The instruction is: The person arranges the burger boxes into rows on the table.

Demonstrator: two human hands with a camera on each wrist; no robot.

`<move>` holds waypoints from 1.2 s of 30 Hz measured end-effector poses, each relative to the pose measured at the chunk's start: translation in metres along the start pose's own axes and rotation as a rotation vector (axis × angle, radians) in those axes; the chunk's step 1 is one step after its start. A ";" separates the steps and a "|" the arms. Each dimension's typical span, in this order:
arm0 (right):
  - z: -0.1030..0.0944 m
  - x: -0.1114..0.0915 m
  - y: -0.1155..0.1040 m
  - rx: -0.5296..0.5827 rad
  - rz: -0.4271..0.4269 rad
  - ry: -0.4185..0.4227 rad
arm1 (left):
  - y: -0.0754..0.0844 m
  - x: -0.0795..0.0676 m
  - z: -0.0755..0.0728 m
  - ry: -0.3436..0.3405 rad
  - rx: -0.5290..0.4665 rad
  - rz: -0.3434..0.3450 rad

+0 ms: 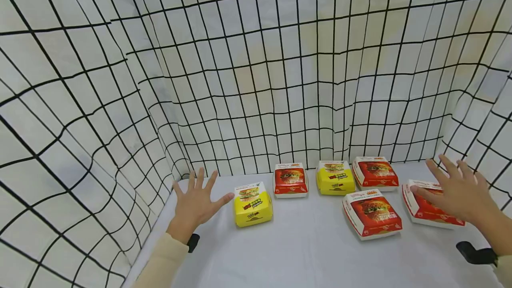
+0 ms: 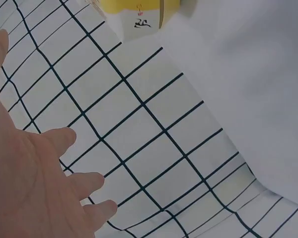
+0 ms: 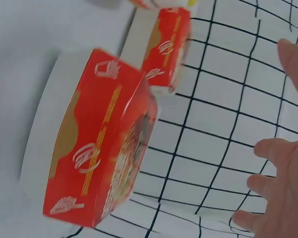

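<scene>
My left hand (image 1: 196,206) is spread with straight fingers, holding nothing. Its thumb points toward a yellow burger box (image 1: 253,204) on the left of the white table. My right hand (image 1: 460,190), fingers also spread, hovers over a red burger box (image 1: 430,203) at the right and hides part of it. In the right wrist view that red box (image 3: 97,144) stands apart from the fingers (image 3: 275,151). Beside it lies another red burger box (image 1: 372,214). The left wrist view catches the edge of a yellow box (image 2: 139,15) beyond the open palm.
Farther back sit a red burger box (image 1: 291,180), a second yellow burger box (image 1: 336,178) and one more red box (image 1: 375,173). White cloth walls with a black grid (image 1: 256,79) enclose the white table (image 1: 288,252) at the back and both sides.
</scene>
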State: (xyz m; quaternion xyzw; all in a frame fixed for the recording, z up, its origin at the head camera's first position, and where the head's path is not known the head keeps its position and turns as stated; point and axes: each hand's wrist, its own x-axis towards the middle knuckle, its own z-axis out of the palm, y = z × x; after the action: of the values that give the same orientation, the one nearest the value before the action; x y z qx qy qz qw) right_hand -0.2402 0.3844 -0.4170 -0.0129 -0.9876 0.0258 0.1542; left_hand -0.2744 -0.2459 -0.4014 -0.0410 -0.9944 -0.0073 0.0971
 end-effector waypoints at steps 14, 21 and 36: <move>-0.021 -0.012 -0.091 0.346 -0.126 -0.111 | 0.035 -0.019 0.007 0.097 -0.231 0.009; -0.021 -0.017 -0.150 0.562 -0.218 -0.122 | 0.044 -0.019 0.011 0.198 -0.396 -0.034; 0.008 -0.016 -0.238 0.879 -0.350 -0.147 | 0.052 -0.016 0.013 0.378 -0.701 -0.110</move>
State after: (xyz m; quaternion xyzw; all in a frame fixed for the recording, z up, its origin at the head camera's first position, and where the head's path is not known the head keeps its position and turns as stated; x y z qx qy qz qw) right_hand -0.2314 0.1456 -0.4167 0.2220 -0.8787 0.4156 0.0769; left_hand -0.2574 -0.1945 -0.4170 -0.0160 -0.8969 -0.3590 0.2577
